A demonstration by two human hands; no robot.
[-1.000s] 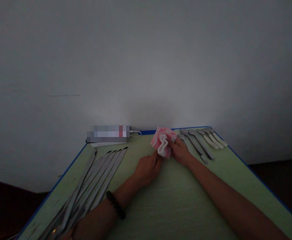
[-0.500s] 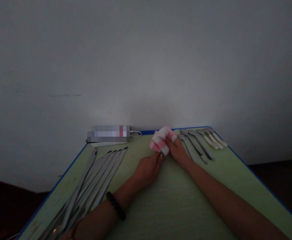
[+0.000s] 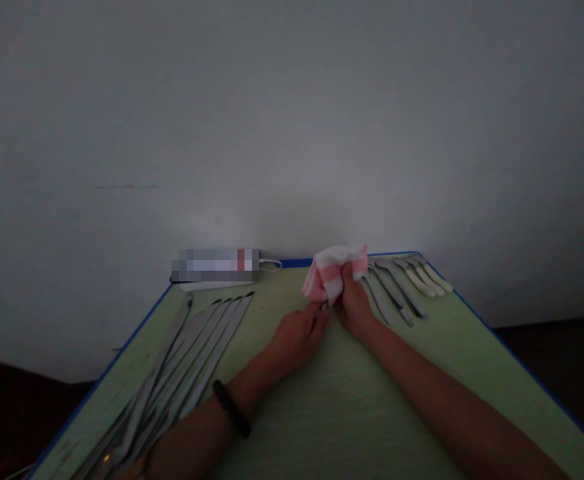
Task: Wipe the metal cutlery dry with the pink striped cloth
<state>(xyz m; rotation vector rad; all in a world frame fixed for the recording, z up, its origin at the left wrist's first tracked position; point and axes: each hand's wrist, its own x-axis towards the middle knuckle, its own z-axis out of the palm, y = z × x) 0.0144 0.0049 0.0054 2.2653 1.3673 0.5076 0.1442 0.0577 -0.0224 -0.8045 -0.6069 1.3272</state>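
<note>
In the head view, a pink-and-white cloth [image 3: 329, 272] is bunched above the middle of the table. My right hand [image 3: 353, 300] is closed on it, thumb pressed against the folds. Just left of and below the cloth, my left hand [image 3: 299, 333] is closed around a thin metal utensil [image 3: 323, 307]. Only a small shiny bit of the utensil shows; the rest is hidden by fingers and cloth, so its kind cannot be told. Right of my right hand lie several spoons [image 3: 397, 287], side by side.
Long flat metal utensils [image 3: 207, 353] lie in a row on the left of the green table [image 3: 362, 413]. Cutlery with white handles [image 3: 429, 280] lies at the back right. A blurred-out device [image 3: 217, 265] with a white cable [image 3: 272, 265] stands at the back left, before the wall [image 3: 292, 133].
The cloth has shifted slightly right and opened out, its folds rearranged. My right hand has turned and moved a little left; my left hand stays almost in place.
</note>
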